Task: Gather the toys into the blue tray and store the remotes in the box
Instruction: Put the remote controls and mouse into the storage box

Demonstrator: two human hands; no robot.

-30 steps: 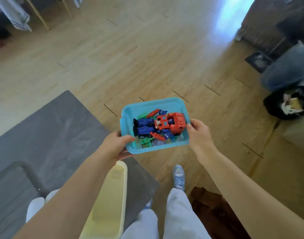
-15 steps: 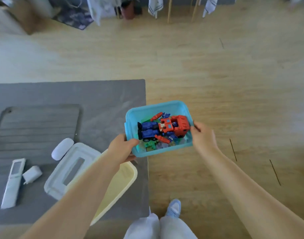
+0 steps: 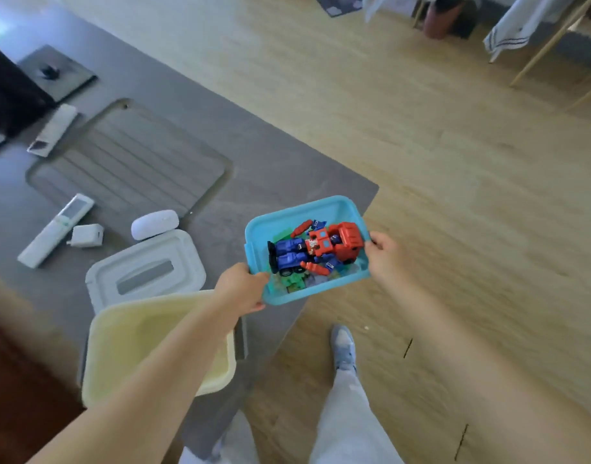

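I carry the blue tray (image 3: 297, 212) above the corner of a grey table (image 3: 260, 169). My left hand (image 3: 242, 289) grips its near left corner and my right hand (image 3: 386, 256) grips its right rim. A red and blue robot toy (image 3: 315, 249) lies in it on green and blue pieces (image 3: 295, 283). A pale yellow box (image 3: 133, 333) stands open under my left forearm, its white lid (image 3: 143, 269) beside it. A white remote (image 3: 56, 229) lies at the left, and a second remote (image 3: 52, 128) farther back.
A white charger (image 3: 86, 235) and a white oval case (image 3: 155, 224) lie between the near remote and the lid. A grey ribbed mat (image 3: 133, 159) covers the table's middle. Wooden floor (image 3: 438, 145) stretches right, with chair legs and hanging cloths at the far right. My legs and shoe (image 3: 344, 346) stand below.
The view has swung left, so the table with the remotes, lid and yellow box now fills the left. Both hands still hold the tray, now over the table's corner.
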